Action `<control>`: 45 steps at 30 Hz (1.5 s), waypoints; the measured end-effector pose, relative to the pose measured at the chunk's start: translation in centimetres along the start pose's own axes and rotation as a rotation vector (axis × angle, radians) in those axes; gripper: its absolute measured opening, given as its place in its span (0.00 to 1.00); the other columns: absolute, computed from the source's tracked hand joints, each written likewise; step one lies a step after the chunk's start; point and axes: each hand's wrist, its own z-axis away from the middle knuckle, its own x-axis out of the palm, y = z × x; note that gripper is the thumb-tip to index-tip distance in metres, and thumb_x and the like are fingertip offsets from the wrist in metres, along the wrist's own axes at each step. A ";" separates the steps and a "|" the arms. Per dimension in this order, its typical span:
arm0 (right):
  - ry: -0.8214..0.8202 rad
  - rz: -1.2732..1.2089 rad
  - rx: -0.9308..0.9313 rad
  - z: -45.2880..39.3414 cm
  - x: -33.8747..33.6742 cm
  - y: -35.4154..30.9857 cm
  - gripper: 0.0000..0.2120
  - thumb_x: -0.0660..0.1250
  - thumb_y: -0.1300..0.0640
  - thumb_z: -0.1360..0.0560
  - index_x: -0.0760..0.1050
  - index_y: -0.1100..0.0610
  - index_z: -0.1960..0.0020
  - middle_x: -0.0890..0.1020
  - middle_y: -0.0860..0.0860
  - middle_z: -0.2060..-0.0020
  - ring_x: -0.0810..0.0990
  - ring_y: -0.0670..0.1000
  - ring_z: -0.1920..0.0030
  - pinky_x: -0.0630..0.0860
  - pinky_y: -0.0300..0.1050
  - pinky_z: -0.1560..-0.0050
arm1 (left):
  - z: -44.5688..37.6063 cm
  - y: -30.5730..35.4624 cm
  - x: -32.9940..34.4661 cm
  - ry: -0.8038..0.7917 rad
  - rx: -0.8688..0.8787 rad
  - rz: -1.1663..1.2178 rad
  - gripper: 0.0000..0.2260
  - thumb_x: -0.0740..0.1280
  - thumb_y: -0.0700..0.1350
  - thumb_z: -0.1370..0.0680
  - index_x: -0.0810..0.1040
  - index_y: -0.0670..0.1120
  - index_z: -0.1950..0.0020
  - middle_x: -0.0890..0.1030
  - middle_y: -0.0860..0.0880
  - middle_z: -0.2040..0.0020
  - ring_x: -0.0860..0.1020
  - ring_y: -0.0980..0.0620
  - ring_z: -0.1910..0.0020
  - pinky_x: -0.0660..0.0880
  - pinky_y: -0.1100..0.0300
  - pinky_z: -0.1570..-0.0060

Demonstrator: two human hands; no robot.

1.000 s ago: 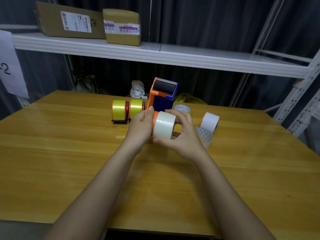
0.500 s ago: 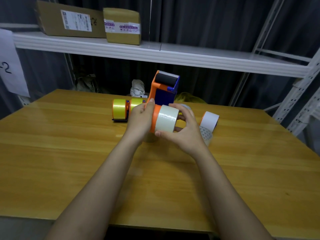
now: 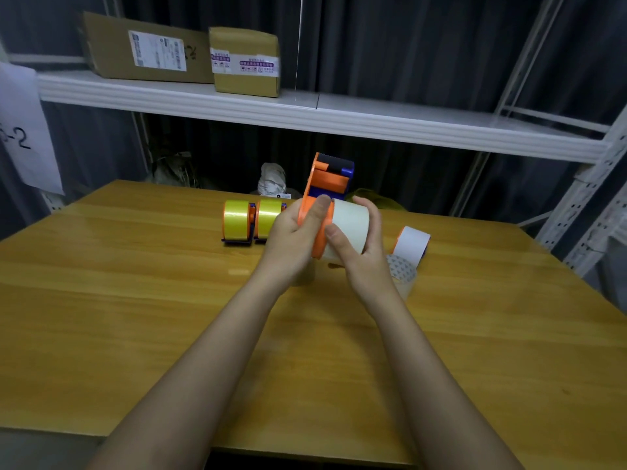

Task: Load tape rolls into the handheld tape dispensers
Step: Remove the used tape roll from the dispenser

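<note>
My left hand [image 3: 291, 239] grips the orange dispenser [image 3: 322, 198] above the table [image 3: 135, 300], right hand [image 3: 359, 245] wraps the white tape roll [image 3: 349, 228] on it, light, stiff, probably slick, best held by rim

A wooden bench [image 3: 135, 317] with a glossy orange-brown grain fills the lower view. Above its far edge runs a white metal shelf [image 3: 373, 123], carried at the right by a perforated upright [image 3: 590, 198]. On the shelf's left part lie a flat cardboard parcel [image 3: 112, 49] with a white label and, touching it, a smaller taped box [image 3: 244, 62]. A paper sheet [image 3: 23, 130] marked "-2" hangs at far left. Dark curtains [image 3: 407, 45] hang behind. A crumpled white bundle [image 3: 271, 179], perhaps a bag, sits beyond the bench.
</note>
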 end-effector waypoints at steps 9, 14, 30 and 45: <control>0.343 -0.002 0.063 -0.2 -3.6 0.3 0.25 0.72 0.41 0.36 0.65 0.43 0.44 0.75 0.46 0.50 0.79 0.51 0.52 0.79 0.46 0.61 | -2.1 -0.3 -3.1 0.512 -0.027 0.016 0.16 0.57 0.52 0.18 0.70 0.49 0.65 0.70 0.53 0.71 0.67 0.62 0.78 0.65 0.62 0.72; 0.036 0.413 0.104 -0.6 -2.7 0.4 0.32 0.73 0.37 0.33 0.63 0.37 0.34 0.66 0.49 0.36 0.68 0.48 0.34 0.68 0.45 0.37 | -2.7 0.8 -3.3 0.413 0.022 -0.021 0.15 0.57 0.51 0.18 0.70 0.49 0.63 0.70 0.51 0.69 0.68 0.63 0.77 0.65 0.68 0.75; 0.014 0.211 0.257 -3.2 4.8 2.5 0.38 0.71 0.37 0.30 0.59 0.45 0.26 0.65 0.51 0.28 0.68 0.53 0.31 0.72 0.58 0.35 | -1.7 2.0 -8.7 0.428 -0.077 -0.017 0.16 0.56 0.51 0.18 0.73 0.50 0.63 0.71 0.51 0.69 0.71 0.59 0.73 0.68 0.64 0.70; -0.255 0.316 0.303 -2.5 9.4 2.6 0.39 0.75 0.41 0.32 0.60 0.41 0.27 0.65 0.46 0.28 0.67 0.51 0.31 0.71 0.54 0.34 | -1.1 -3.5 -15.5 0.455 -0.549 -0.192 0.17 0.53 0.59 0.19 0.67 0.49 0.60 0.68 0.49 0.64 0.69 0.51 0.66 0.67 0.57 0.61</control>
